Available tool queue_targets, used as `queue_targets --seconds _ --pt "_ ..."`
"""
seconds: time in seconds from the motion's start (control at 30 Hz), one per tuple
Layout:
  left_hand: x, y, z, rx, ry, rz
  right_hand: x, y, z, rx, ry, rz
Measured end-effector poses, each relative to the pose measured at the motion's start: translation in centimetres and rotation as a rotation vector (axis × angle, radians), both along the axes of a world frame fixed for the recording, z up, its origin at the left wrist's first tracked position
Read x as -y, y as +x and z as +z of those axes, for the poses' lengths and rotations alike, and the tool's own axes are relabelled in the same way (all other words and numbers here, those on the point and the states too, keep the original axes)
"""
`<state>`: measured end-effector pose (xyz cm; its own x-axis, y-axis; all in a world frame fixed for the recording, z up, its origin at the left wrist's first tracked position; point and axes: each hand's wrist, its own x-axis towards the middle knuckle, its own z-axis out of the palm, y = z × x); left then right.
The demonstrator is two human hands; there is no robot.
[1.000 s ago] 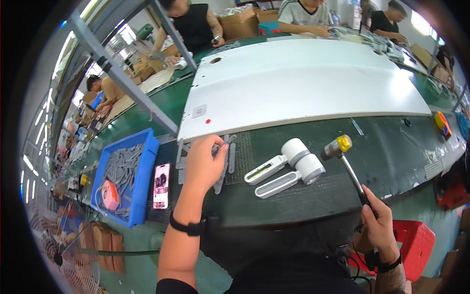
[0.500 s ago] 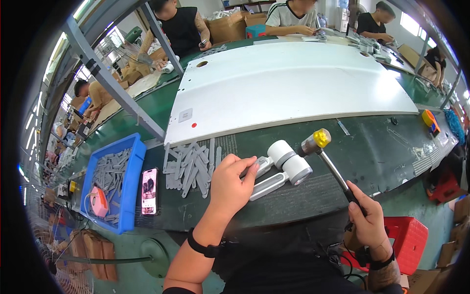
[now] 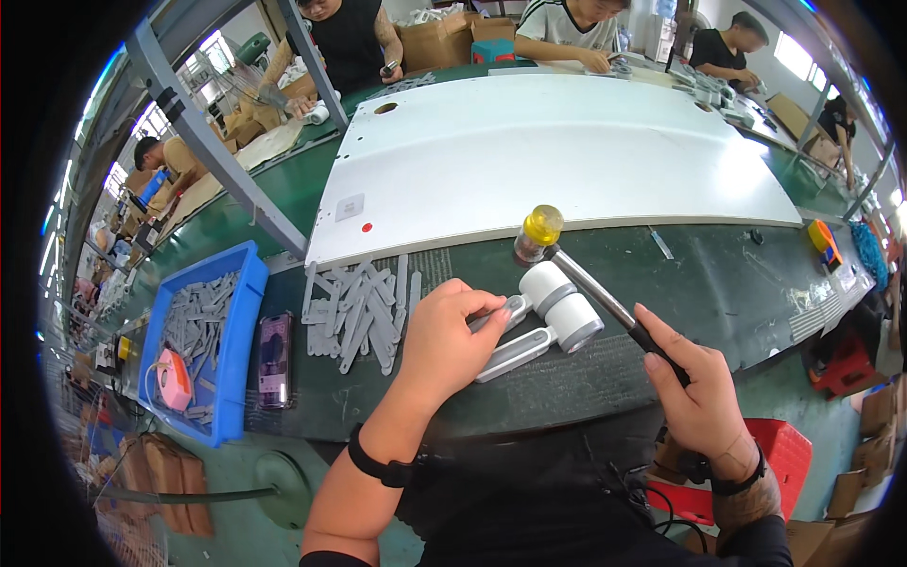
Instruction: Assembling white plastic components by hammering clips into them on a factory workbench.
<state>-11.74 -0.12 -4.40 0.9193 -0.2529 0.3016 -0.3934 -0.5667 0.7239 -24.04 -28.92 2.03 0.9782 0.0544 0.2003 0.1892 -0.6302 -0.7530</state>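
My right hand (image 3: 694,397) is closed round the black grip of a mallet (image 3: 605,300). The mallet's head, with a clear yellow face, is raised just beyond the white cylindrical joint of a plastic part (image 3: 557,300). Two long white-and-grey arms reach from this joint toward my left hand (image 3: 452,333). My left thumb and fingers pinch the upper arm near the joint; whether a small piece sits under the fingertips is hidden. The lower arm (image 3: 518,355) lies on the dark bench. Left of that hand is a pile of loose grey strips (image 3: 357,312).
A blue tray (image 3: 248,312) holds many grey strips and a pink device (image 3: 173,380). Beside it lies a phone (image 3: 275,361). A large white board (image 3: 557,151) spans the bench behind. An orange-and-yellow tool (image 3: 824,242) lies far right. Other people work across the bench.
The mallet head has swung left and away from me, from right of the joint to beyond it. My left hand keeps its pinch on the arm. The phone's screen looks darker.
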Motion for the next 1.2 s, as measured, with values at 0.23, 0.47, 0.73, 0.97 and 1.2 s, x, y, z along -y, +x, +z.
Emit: queue_targets --seconds 0.23,0.47,0.73,0.97,1.2 --pt "-0.2 0.7 0.6 -0.3 -0.042 -0.019 0.4 1.2 0.8 -0.146 -0.19 0.051" --pt "-0.1 1.0 0.3 -0.394 -0.136 -0.044 0.4 1.0 0.5 0.177 -0.047 0.034" --pt "-0.5 1.1 -0.1 -0.41 -0.177 -0.047 0.5 1.0 2.1 -0.059 -0.154 0.049" --pt "-0.8 1.7 -0.9 -0.364 -0.109 -0.043 0.8 1.9 0.4 -0.131 -0.255 0.141" --pt "-0.4 1.4 0.0 -0.481 -0.207 -0.052 0.9 2.0 -0.6 0.261 -0.061 0.075"
